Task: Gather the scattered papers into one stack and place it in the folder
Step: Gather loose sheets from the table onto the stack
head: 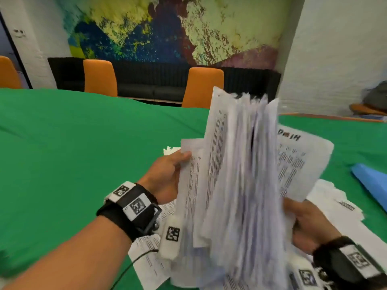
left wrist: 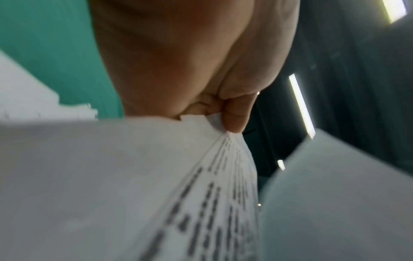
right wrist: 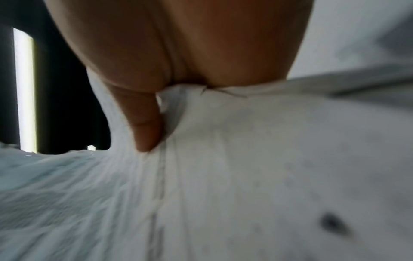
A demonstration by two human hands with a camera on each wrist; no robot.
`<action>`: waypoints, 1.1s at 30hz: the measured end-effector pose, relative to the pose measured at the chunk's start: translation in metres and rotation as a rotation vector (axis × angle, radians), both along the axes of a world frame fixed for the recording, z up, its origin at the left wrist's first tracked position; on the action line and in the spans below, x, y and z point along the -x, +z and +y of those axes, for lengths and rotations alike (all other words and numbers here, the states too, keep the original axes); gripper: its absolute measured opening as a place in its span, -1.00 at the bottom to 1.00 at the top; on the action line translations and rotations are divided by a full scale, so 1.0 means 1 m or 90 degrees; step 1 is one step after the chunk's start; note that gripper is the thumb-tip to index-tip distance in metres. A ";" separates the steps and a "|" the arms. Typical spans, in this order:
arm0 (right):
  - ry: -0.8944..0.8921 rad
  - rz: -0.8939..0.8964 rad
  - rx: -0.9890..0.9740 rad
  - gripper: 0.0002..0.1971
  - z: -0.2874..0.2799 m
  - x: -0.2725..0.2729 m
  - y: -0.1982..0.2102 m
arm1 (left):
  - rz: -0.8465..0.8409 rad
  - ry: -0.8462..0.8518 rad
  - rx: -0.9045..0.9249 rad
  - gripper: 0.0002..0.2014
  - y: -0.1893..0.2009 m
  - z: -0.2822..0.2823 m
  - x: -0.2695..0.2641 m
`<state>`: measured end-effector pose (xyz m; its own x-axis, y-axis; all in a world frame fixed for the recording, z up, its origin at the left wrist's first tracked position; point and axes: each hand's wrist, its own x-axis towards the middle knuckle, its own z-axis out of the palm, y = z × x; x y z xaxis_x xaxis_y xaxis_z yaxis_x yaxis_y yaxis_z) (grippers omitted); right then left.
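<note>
Head view: thick stack of papers (head: 236, 174) held upright above green table (head: 73, 143), edges uneven, blurred. Left hand (head: 165, 174) gripping stack's left side, thumb (left wrist: 236, 114) pressed on front sheet. Right hand (head: 310, 225) clamped on right side, thumb (right wrist: 145, 127) curled into pages. More loose sheets (head: 339, 208) lying flat underneath. Blue folder (head: 372, 185) at table's right edge, apart from stack.

The green table (head: 73, 143) lies bare on the left and far side, so a hand can pass there. In the middle the upright bundle of papers (head: 240, 174) blocks the way. Loose sheets (head: 335, 201) cover the table at the right, and beyond them lies the blue folder (head: 372, 183). Orange chairs (head: 203, 86) stand at the far edge.
</note>
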<state>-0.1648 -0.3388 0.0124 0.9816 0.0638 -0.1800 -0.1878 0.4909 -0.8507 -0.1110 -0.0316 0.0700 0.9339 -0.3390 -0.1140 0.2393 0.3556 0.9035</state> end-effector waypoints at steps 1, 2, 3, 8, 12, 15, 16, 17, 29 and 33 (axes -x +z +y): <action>0.018 0.000 0.012 -0.55 0.013 0.002 0.002 | -0.021 0.001 0.022 -0.50 0.000 -0.006 0.003; 0.019 -0.005 0.016 -0.61 0.022 0.000 -0.003 | -0.052 -0.001 0.019 -0.42 -0.001 -0.010 0.007; 0.011 -0.005 0.019 -0.58 0.028 -0.002 -0.004 | -0.089 0.008 0.000 -0.32 -0.001 -0.013 0.010; 0.041 -0.042 0.104 -0.53 0.030 -0.007 -0.002 | -0.237 0.118 -0.181 -0.32 0.005 -0.016 0.015; 0.036 -0.139 0.125 -0.45 0.031 -0.010 0.014 | -0.336 0.145 -0.148 -0.39 0.019 -0.014 0.017; 0.002 -0.244 0.103 -0.47 0.027 -0.015 0.030 | -0.368 0.067 -0.041 -0.49 0.031 0.003 0.019; -0.006 -0.267 0.109 -0.50 0.025 -0.016 0.033 | -0.365 0.053 -0.037 -0.53 0.030 0.008 0.017; -0.016 -0.276 0.139 -0.52 0.025 -0.016 0.035 | -0.358 0.061 -0.057 -0.54 0.027 0.011 0.016; -0.088 -0.405 0.349 -0.63 0.034 0.004 0.052 | -0.352 0.178 -0.129 -0.54 0.023 -0.004 0.026; -0.104 -0.377 0.224 -0.64 0.019 -0.004 0.059 | -0.211 0.007 -0.049 -0.20 0.015 0.011 0.024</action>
<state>-0.1603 -0.3199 0.0711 0.9128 -0.0565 0.4044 0.4082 0.1508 -0.9003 -0.1351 -0.0209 0.0848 0.9280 -0.3306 0.1720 -0.0758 0.2844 0.9557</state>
